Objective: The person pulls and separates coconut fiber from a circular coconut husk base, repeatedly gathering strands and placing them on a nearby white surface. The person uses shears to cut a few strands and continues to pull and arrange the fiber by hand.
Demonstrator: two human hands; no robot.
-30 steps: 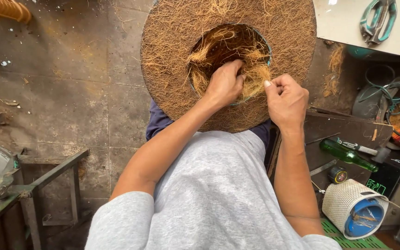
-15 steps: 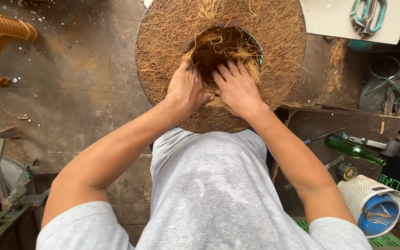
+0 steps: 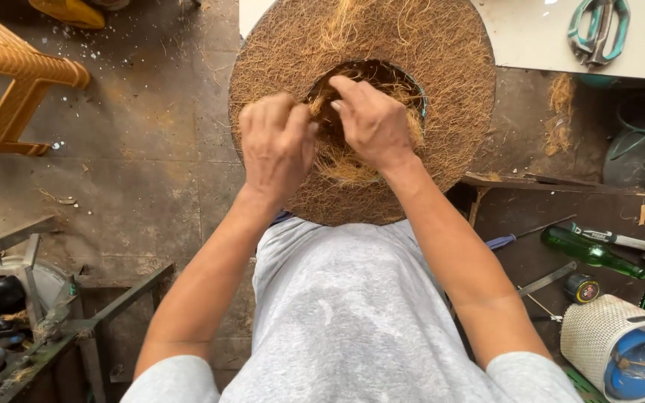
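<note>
Round brown coir disc (image 3: 442, 82), hollow centre

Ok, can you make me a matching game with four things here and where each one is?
Things:
1. green glass bottle
2. teal-handled scissors
3. orange plastic chair
4. loose coir fibres

Places:
A. floor, upper left
B. white board, upper right
C. hollow of the round coir mat, under both hands
D. dark bench, right

Pairs: 1-D, 2-B, 3-A, 4-C
</note>
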